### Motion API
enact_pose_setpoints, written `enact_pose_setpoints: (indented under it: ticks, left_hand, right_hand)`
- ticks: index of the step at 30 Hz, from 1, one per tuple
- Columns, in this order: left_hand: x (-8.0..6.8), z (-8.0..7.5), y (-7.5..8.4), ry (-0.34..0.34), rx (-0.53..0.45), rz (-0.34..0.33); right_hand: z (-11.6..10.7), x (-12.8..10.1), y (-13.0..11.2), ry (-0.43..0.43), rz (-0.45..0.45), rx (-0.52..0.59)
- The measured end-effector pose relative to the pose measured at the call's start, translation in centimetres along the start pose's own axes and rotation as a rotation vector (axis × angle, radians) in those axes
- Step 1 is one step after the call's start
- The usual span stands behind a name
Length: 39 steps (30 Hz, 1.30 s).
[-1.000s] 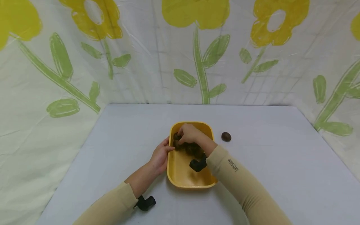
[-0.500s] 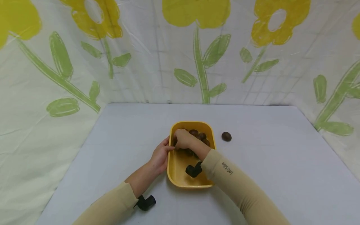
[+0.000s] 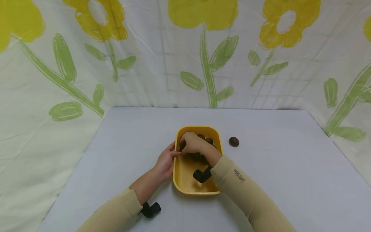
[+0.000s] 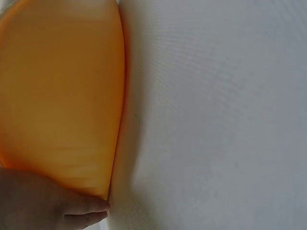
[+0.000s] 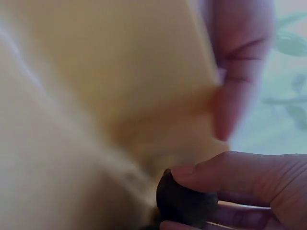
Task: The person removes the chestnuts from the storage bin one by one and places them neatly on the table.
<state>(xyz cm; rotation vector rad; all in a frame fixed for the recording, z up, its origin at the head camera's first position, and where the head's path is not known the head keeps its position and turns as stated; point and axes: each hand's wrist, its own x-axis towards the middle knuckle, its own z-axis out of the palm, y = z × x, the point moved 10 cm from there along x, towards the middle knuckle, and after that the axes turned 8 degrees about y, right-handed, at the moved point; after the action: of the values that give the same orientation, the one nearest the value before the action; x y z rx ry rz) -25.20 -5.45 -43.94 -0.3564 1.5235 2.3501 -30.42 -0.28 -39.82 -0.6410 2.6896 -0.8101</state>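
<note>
A yellow tray (image 3: 185,175) lies on the grey table and holds several dark brown round pieces (image 3: 209,140) in its far half. My right hand (image 3: 192,143) reaches into the tray's far left corner. In the right wrist view its fingertips (image 5: 230,175) pinch one brown piece (image 5: 184,203) against the tray's wall (image 5: 120,72). My left hand (image 3: 166,161) grips the tray's left rim, its thumb (image 5: 240,72) hooked over the edge. From the left wrist, the tray's outer wall (image 4: 62,96) fills the left side, with the hand (image 4: 43,203) against it.
One more brown piece (image 3: 233,141) lies alone on the table just right of the tray. Black wrist cameras (image 3: 202,175) (image 3: 150,209) hang under both forearms. A flowered plastic sheet (image 3: 203,64) closes off the back and sides. Grey tabletop (image 4: 216,120) surrounds the tray.
My right hand has slid left and a little nearer inside the tray, uncovering brown pieces at the back right. The left hand and the tray have stayed put.
</note>
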Motion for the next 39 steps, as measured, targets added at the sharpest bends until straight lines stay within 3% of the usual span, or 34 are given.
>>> enact_pose_setpoints:
  ticks: [5,11,20,25,39]
  left_hand:
    - [0.0,0.0,-0.1,0.0,0.008,0.0]
    - [0.0,0.0,-0.2,0.014,0.006,-0.009]
    - [0.2,-0.3,-0.4,0.056,0.028,-0.014]
    - [0.2,-0.3,-0.2,0.058,0.02,-0.004]
    - [0.2,-0.4,-0.2,0.063,0.023,-0.02]
  right_hand:
    - [-2.6,-0.7,0.2,0.044,-0.036,0.062]
    - [-5.8,-1.9,2.0,0.092,0.013,0.174]
    - [-9.2,-4.4,6.4,0.113,0.111,0.548]
    - [-10.4,-5.3,8.8,0.15,0.135,0.664]
    - [-12.4,-8.9,16.5,0.304,0.267,0.725]
